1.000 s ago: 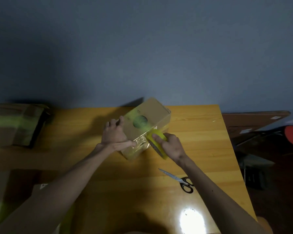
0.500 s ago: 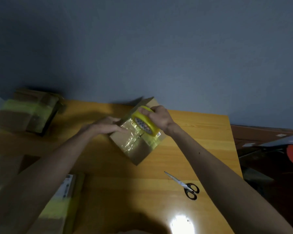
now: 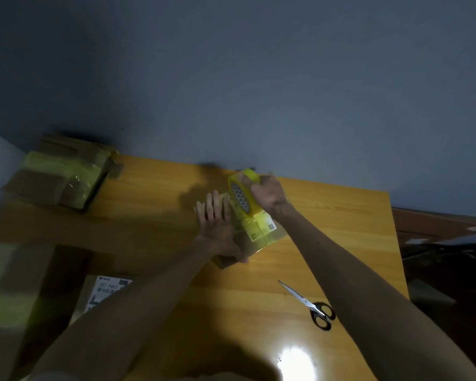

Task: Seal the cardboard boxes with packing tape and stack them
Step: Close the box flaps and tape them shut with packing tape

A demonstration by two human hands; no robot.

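Observation:
A small cardboard box point(image 3: 261, 235) with yellow tape and a label lies on the wooden table point(image 3: 154, 215) near the far edge. My left hand point(image 3: 217, 224) lies flat on its left side, fingers straight, pressing it down. My right hand point(image 3: 267, 193) grips a yellow roll of packing tape point(image 3: 242, 193) held over the box's far end, with clear tape stretched down onto the box top. The box's left part is hidden under my left hand.
Black-handled scissors point(image 3: 313, 306) lie on the table to the right of my right forearm. A taped cardboard box point(image 3: 58, 182) sits at the far left corner. Another box with a white label point(image 3: 105, 292) and more cardboard point(image 3: 14, 287) are at the near left.
The box has been laid flatter. My right hand has pulled the tape roll farther back over it. My left hand has shifted onto the box top, fingers spread flat.

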